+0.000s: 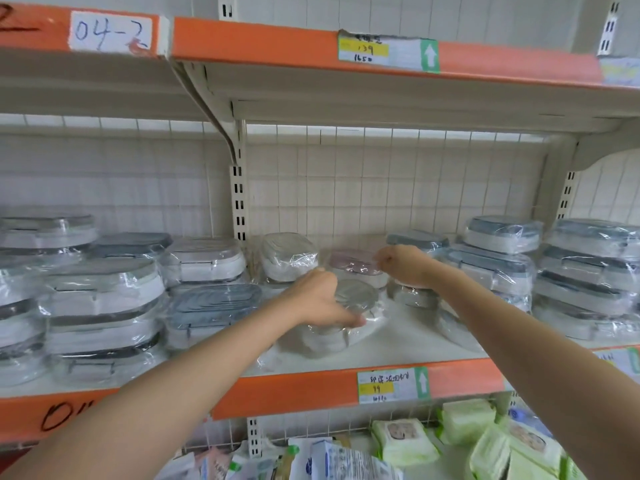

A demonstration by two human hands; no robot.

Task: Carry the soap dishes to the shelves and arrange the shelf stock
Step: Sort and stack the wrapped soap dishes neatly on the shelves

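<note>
Head view: two hands reach onto the shelf (398, 355). The left hand (320, 299) holds a wrapped soap dish (341, 318) in its grip at the shelf's middle. The right hand (403, 266) pinches a pink-lidded dish's (351, 266) wrap behind it.

Place: a shop or stockroom aisle is shown, with goods laid out on retail shelving.
Shelving: cream metal shelves (408, 344) are carried on slotted uprights (238, 199), backed by a wire grid panel (363, 181).
Shelf edges: orange front strips (311, 386) are fitted along each level.
Labels: handwritten price tags (393, 385) with yellow bands and green arrow marks are stuck to the strips; a bay code "04-2" (110, 31) is written on a white sticker.
Stock: many identical soap dishes (104, 289), each wrapped in clear film, are stacked in piles.
Lower level: packs of wet wipes (405, 441) are heaped below.
</note>
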